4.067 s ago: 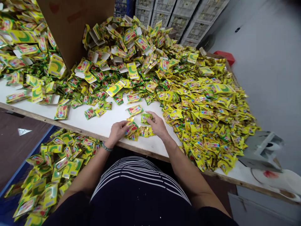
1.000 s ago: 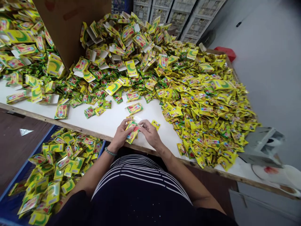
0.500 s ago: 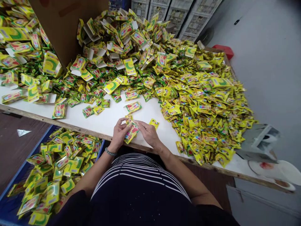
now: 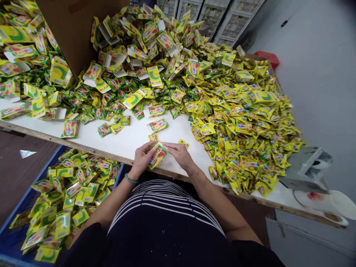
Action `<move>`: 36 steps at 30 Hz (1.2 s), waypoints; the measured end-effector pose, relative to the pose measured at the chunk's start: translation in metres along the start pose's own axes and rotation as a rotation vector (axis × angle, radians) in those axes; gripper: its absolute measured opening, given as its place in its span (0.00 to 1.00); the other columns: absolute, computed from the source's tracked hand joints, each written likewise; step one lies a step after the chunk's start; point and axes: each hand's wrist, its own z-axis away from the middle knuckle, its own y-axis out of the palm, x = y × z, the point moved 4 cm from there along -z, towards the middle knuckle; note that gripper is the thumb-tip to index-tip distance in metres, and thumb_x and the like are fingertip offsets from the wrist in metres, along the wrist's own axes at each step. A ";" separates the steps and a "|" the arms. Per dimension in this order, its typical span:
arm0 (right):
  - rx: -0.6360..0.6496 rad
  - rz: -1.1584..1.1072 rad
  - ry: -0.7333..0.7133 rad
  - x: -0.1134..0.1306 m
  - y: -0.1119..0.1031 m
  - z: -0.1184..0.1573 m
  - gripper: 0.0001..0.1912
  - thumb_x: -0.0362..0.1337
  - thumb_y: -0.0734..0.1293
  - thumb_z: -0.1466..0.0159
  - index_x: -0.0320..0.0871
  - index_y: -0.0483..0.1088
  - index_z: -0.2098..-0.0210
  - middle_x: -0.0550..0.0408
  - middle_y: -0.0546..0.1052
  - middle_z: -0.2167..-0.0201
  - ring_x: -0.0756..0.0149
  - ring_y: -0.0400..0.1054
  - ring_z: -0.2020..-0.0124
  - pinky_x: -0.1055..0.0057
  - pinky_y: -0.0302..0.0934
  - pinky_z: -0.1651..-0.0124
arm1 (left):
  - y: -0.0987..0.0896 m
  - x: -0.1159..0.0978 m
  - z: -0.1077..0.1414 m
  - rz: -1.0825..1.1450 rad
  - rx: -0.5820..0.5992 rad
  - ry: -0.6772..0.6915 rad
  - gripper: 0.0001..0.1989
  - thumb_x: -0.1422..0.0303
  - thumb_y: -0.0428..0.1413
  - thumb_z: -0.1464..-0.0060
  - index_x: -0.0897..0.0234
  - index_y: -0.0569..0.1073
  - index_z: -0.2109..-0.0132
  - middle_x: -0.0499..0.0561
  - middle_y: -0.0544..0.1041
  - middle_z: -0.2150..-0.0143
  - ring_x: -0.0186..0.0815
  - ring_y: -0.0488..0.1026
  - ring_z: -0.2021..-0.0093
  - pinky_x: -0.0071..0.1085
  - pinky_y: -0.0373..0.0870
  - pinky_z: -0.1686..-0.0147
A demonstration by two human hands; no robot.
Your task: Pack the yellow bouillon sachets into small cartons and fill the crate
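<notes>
Between my two hands, just over the table's front edge, is a small yellow-green candy box [image 4: 157,157] with a red picture on its face. My left hand [image 4: 142,157] has its fingers closed on the box's left side. At the box's upper right corner, the fingers of my right hand [image 4: 179,152] pinch its end. Whether that end is open or closed I cannot make out. Small candy packets [image 4: 152,137] lie just beyond my hands, one partly hidden by my right hand. A flat box [image 4: 159,125] rests on the white table [image 4: 133,142] farther back.
A large heap of yellow packets [image 4: 244,126] covers the table's right side. Open boxes [image 4: 152,31] pile up at the back beside a brown cardboard panel [image 4: 66,33]. Below left, a blue crate [image 4: 16,237] holds many boxes. A grey metal device [image 4: 306,167] stands at far right.
The box in my hands has tilted, showing more of its face. My right hand has shifted slightly right and now covers more of the packet behind it. The camera view has moved slightly.
</notes>
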 end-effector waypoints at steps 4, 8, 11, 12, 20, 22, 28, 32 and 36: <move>0.014 0.173 -0.116 0.008 0.002 0.009 0.18 0.44 0.65 0.34 0.47 0.79 0.49 0.53 0.81 0.50 0.56 0.74 0.47 0.55 0.67 0.40 | 0.001 -0.001 0.000 0.063 -0.021 -0.030 0.25 0.55 0.68 0.54 0.66 0.80 0.52 0.53 0.83 0.63 0.36 0.78 0.65 0.32 0.75 0.61; -0.133 0.529 -0.398 0.015 0.019 0.023 0.21 0.42 0.62 0.32 0.42 0.74 0.43 0.46 0.78 0.46 0.54 0.71 0.43 0.53 0.64 0.38 | 0.000 -0.003 0.001 0.071 -0.061 0.009 0.22 0.56 0.68 0.54 0.65 0.81 0.55 0.53 0.83 0.61 0.34 0.77 0.66 0.30 0.74 0.62; -0.201 0.600 -0.440 0.011 0.029 0.027 0.23 0.43 0.61 0.31 0.41 0.71 0.40 0.44 0.76 0.43 0.52 0.68 0.40 0.52 0.62 0.36 | 0.004 -0.003 0.000 0.028 -0.079 0.032 0.21 0.56 0.68 0.54 0.66 0.81 0.56 0.53 0.83 0.62 0.34 0.76 0.67 0.29 0.73 0.64; -0.210 0.556 -0.415 0.009 0.031 0.027 0.23 0.43 0.60 0.30 0.42 0.71 0.40 0.45 0.76 0.43 0.53 0.69 0.40 0.53 0.63 0.36 | 0.006 -0.003 -0.001 0.010 -0.089 0.043 0.22 0.55 0.68 0.54 0.66 0.81 0.56 0.52 0.82 0.65 0.33 0.75 0.69 0.28 0.72 0.66; 0.046 0.424 -0.457 0.011 0.054 0.003 0.26 0.48 0.61 0.30 0.46 0.66 0.35 0.48 0.70 0.37 0.57 0.61 0.34 0.54 0.57 0.31 | -0.061 -0.065 0.013 -0.537 -0.098 0.004 0.29 0.47 0.61 0.51 0.63 0.78 0.49 0.50 0.80 0.70 0.35 0.73 0.72 0.27 0.65 0.72; 0.007 0.506 -0.520 0.015 0.042 -0.021 0.24 0.46 0.64 0.31 0.47 0.69 0.38 0.50 0.73 0.39 0.57 0.63 0.36 0.54 0.58 0.32 | -0.104 -0.093 0.030 -0.949 -0.033 -0.089 0.25 0.46 0.59 0.50 0.59 0.80 0.54 0.51 0.82 0.68 0.40 0.76 0.70 0.30 0.65 0.71; -0.378 0.921 -0.192 0.016 -0.055 -0.129 0.21 0.31 0.56 0.30 0.35 0.71 0.42 0.41 0.73 0.41 0.54 0.65 0.39 0.57 0.57 0.35 | -0.142 -0.126 0.041 -1.340 -0.092 -0.137 0.25 0.47 0.53 0.48 0.57 0.80 0.52 0.52 0.84 0.62 0.47 0.79 0.62 0.34 0.67 0.64; -0.217 1.152 -0.103 0.001 -0.071 -0.147 0.22 0.33 0.59 0.30 0.32 0.68 0.39 0.37 0.69 0.37 0.51 0.61 0.36 0.57 0.55 0.36 | -0.082 -0.108 -0.013 -1.203 -0.133 0.008 0.20 0.50 0.51 0.44 0.58 0.80 0.59 0.51 0.83 0.63 0.42 0.77 0.63 0.31 0.65 0.64; -0.165 1.240 -0.177 -0.018 -0.065 -0.109 0.21 0.33 0.61 0.32 0.34 0.69 0.41 0.37 0.73 0.41 0.50 0.67 0.41 0.57 0.55 0.39 | -0.032 -0.092 -0.064 -1.235 -0.189 0.128 0.16 0.56 0.53 0.41 0.61 0.80 0.64 0.53 0.82 0.67 0.41 0.75 0.65 0.32 0.60 0.67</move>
